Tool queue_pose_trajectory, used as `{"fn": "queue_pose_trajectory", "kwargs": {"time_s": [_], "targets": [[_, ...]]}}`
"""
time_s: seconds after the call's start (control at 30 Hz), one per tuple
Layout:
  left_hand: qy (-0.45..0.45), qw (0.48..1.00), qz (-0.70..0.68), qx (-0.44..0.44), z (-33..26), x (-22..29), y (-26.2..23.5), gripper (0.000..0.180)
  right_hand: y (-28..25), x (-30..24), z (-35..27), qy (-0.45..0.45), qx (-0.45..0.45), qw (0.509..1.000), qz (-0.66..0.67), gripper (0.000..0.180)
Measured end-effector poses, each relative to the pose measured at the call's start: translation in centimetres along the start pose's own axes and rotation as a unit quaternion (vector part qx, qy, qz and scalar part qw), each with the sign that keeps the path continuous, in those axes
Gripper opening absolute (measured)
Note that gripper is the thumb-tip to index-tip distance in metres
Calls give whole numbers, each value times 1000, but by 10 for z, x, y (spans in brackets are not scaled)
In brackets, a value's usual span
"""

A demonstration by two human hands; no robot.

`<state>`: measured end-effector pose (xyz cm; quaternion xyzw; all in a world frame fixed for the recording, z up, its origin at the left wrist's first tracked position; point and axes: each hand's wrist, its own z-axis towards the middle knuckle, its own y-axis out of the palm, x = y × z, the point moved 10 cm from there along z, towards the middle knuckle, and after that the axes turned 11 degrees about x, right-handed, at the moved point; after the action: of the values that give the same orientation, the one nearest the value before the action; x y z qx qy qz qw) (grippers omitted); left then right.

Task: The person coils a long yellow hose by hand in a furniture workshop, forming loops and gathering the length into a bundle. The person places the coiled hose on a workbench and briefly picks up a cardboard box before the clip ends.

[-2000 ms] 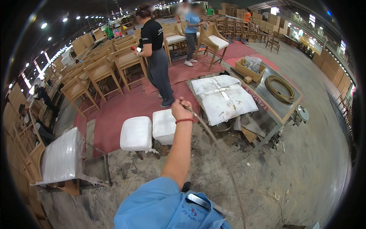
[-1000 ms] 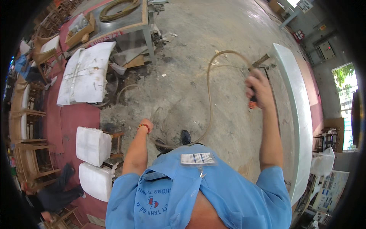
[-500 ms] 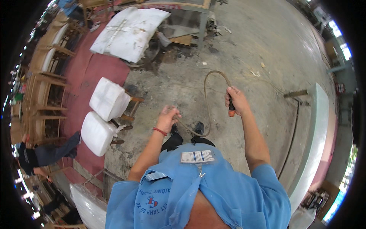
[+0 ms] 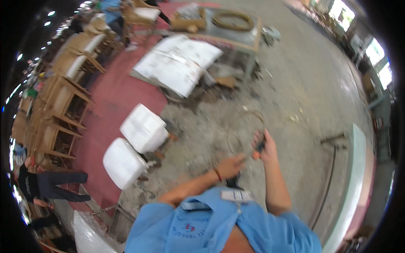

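Note:
In my right hand [image 4: 265,145] is a black hand tool [image 4: 260,146] with an orange end pointing down; the fingers are closed around its body. A thin brownish hose [image 4: 253,113] leaves the tool's upper end and loops over to the left, blurred. My left hand [image 4: 231,166], with a red band at the wrist, is just left of the tool. It is closed, apparently on the hose, though motion smears its fingertips. To the left stand two chairs with white-wrapped cushions, a farther one [image 4: 143,127] and a nearer one [image 4: 123,163].
Ahead, a white-covered stack [image 4: 177,63] lies by a metal-framed table [image 4: 236,44] bearing a coiled hose [image 4: 233,20]. Wooden chairs [image 4: 63,99] line the red floor strip [image 4: 112,95] at left. A person in dark clothes [image 4: 55,183] stands there. A long pale panel [image 4: 352,181] runs along the right.
My left hand has moved right, close to the tool in my right hand. The hose loop has become smaller. The view has shifted, showing more of the table ahead.

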<state>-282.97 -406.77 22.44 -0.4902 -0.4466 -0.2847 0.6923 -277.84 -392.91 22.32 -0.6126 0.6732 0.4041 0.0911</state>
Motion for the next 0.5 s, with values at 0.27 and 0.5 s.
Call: {"fn": "queue_pose_trajectory", "kwargs": {"time_s": [0.27, 0.5], "targets": [[35, 982, -45, -179, -36, 4, -4, 37, 12, 45, -62, 19, -176, 984, -16, 27], [1, 979, -83, -185, -44, 23, -1, 39, -1, 62, -73, -3, -111, 993, -38, 22]]}}
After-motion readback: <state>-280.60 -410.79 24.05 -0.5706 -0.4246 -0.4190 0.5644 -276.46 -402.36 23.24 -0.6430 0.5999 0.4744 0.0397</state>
